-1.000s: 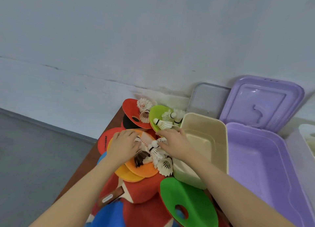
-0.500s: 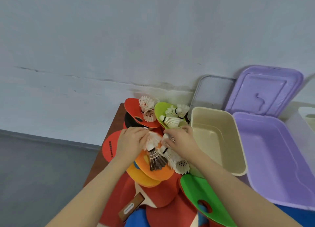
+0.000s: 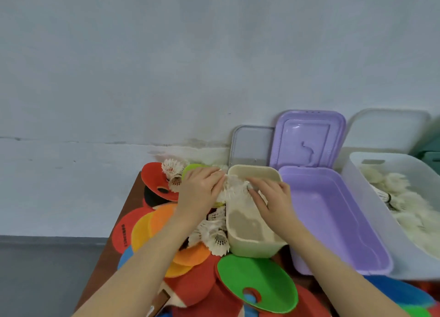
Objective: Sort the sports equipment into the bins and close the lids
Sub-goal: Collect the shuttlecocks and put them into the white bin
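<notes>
Here, at the frame's centre, a person's left hand point(image 3: 198, 191) and right hand point(image 3: 273, 197) together hold a bunch of white feathered shuttlecocks point(image 3: 234, 189) over the far end of a cream plastic bin point(image 3: 252, 243), curled fingers point(image 3: 256, 182) pressing the bunch from both sides. More loose shuttlecocks point(image 3: 214, 235) lie just left of that bin on a pile of coloured round paddles point(image 3: 152, 228) on the brown table point(image 3: 112, 252). To the right stand an open lilac plastic bin point(image 3: 333, 221) and a white plastic bin point(image 3: 357, 173) holding shuttlecocks, their lids point(image 3: 309, 142) propped against the wall.
</notes>
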`<state>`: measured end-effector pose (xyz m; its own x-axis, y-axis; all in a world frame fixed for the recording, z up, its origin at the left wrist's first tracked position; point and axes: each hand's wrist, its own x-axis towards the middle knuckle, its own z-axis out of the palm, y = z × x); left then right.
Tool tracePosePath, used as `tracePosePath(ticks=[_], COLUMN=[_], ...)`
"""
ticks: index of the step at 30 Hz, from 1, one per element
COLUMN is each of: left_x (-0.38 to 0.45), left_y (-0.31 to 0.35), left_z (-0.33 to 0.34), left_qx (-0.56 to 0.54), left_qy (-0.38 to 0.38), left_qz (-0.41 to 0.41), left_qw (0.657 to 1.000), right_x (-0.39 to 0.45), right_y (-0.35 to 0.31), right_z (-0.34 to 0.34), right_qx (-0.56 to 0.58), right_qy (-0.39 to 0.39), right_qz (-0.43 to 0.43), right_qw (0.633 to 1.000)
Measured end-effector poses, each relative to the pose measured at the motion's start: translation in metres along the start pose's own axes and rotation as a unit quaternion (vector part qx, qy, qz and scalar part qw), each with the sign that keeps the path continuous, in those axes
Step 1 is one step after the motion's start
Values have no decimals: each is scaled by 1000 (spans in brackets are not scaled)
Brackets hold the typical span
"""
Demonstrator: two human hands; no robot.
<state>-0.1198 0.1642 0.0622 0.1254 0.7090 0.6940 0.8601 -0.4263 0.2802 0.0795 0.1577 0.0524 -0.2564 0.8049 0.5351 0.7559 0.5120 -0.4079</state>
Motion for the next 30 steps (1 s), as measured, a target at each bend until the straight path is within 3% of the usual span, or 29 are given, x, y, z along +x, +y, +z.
tracePosePath(ticks=[6, 10, 16, 22, 26, 30], left_x=[34, 60, 85, 112, 125, 120], left_y=[95, 174, 270, 317, 321, 326], left_z=[59, 109, 182, 236, 268, 288], left_qx=[-32, -66, -85, -59, -15, 43], left_qy=[13, -1, -15, -22, -97, -318], left_qz=[61, 71, 80, 104, 94, 12], left_qw=[998, 995, 993, 993, 991, 947], right_x=[-30, -45, -64, -59, -52, -56], right_y=[86, 153, 252, 322, 348, 366], right_z=[-78, -138, -204, -234, -229, -219], right_qx=[-21, -5, -61, -61, -56, -52], right_qy=[60, 94, 95, 99, 51, -60], right_qz=[8, 58, 92, 117, 131, 142], right_qw=[998, 994, 989, 986, 989, 987])
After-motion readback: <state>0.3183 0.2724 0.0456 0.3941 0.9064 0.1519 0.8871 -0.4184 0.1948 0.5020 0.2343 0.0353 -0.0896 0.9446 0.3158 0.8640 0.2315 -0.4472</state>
